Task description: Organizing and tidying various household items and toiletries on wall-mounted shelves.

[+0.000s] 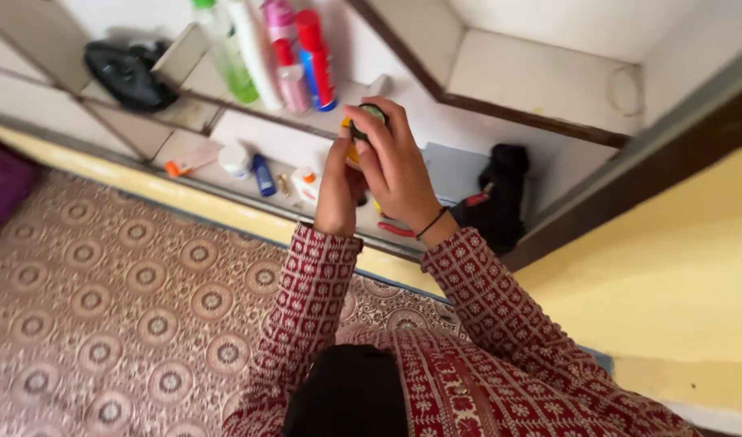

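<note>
Yellow plastic shows between the fingers: a small round jar [356, 146] with a dark green lid is held up in front of the white wall shelf [249, 142], at about twelve o'clock from the person's chest. The right hand [395, 166] curls over the top, fingers closed round the lid, a thin black band on its wrist. The left hand [338, 190] is closed round the jar's lower body from the nine o'clock side; most of the jar is hidden by the two grips. This looks like the step of turning the lid. Whether it is being loosened or tightened cannot be told. The next move would call for a firm hold below and a twist above, since the lid is small and smooth.

Above the hands, at eleven o'clock, tall glossy bottles [265, 53] stand upright: green, white, pink, red and blue. Further toward ten o'clock lies a crumpled black bag [128, 74]. On the lower shelf sit a small white tub [235, 159], a blue bottle [263, 175] and an orange-capped tube [189, 160]. Black cloth [500, 202] hangs at two o'clock. Both sleeves are red with a white woven pattern, and the floor covering [120, 299] bears beige medallions.
</note>
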